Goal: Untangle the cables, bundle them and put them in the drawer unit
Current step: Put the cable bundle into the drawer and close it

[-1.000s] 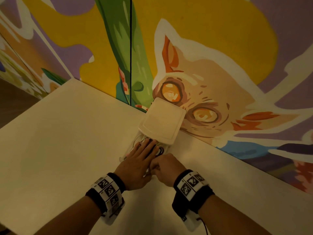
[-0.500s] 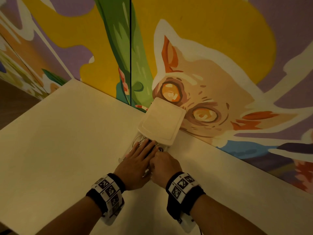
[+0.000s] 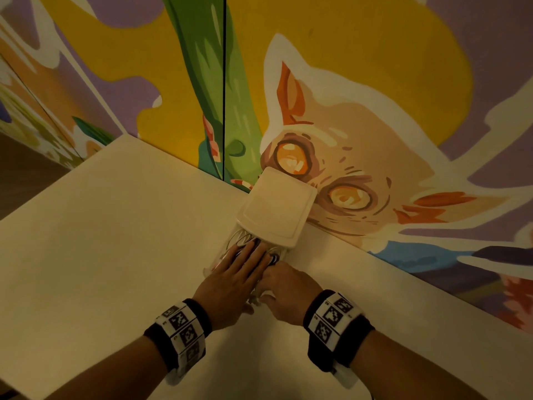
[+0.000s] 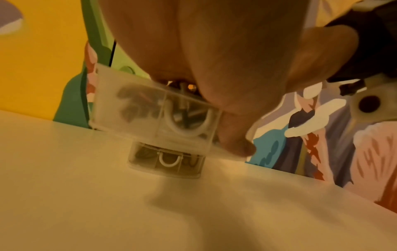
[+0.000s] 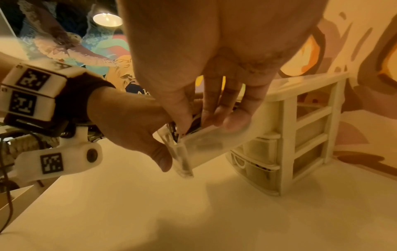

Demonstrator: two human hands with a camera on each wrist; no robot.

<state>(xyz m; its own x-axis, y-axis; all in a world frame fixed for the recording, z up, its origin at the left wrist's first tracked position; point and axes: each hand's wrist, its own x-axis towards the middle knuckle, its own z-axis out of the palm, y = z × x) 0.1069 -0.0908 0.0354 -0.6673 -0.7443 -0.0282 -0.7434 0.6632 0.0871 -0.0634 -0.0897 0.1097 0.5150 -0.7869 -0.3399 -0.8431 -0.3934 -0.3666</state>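
A small white drawer unit [image 3: 277, 206] stands against the painted wall, its translucent top drawer [image 3: 223, 251] pulled out. White cables [image 3: 240, 236] and a black cable [image 3: 272, 258] lie coiled inside. My left hand [image 3: 236, 272] lies flat on the cables with straight fingers, its thumb [image 4: 234, 144] at the drawer's front corner. My right hand [image 3: 285, 290] is beside it at the drawer's right front corner. There its thumb and fingertips [image 5: 236, 118] close around the black cable [image 5: 174, 131] at the rim. The drawer front [image 4: 154, 110] shows a white loop handle.
The unit has lower drawers [image 5: 257, 163] that are shut, with cables showing through one [image 4: 165, 159]. The white table [image 3: 115, 255] stretches left and toward me. The mural wall [image 3: 375, 111] runs right behind the unit.
My right hand has shifted forward and left onto the drawer's corner, covering most of the black coil. The left hand has stayed flat on the cables.
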